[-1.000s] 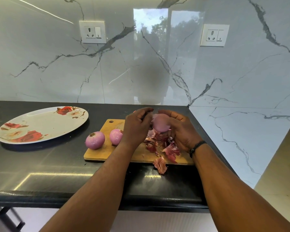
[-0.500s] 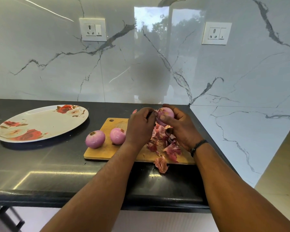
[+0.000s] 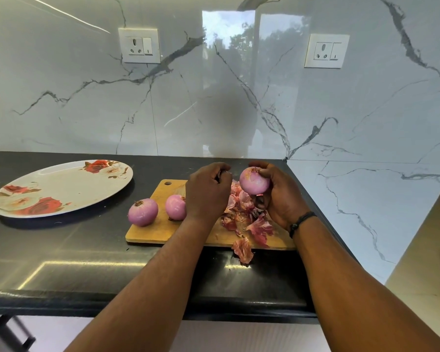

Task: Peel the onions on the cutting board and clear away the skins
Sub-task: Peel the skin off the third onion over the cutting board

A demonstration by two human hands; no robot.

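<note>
Left hand (image 3: 208,191): I note it now drawn left, apart from the held onion (image 3: 254,180), fingers curled. Right hand (image 3: 281,196): lifts the onion slightly higher; more peeled surface shows than before.

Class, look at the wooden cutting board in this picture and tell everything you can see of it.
The cutting board is a flat, light-brown wooden rectangle with a small hanging hole near its far left corner. It lies flat on the black counter, right of the flowered plate. Two peeled onions rest at its left end, one at the edge. Reddish onion skins litter its right half, and one skin hangs over the near edge. Both forearms cross above it.
</note>
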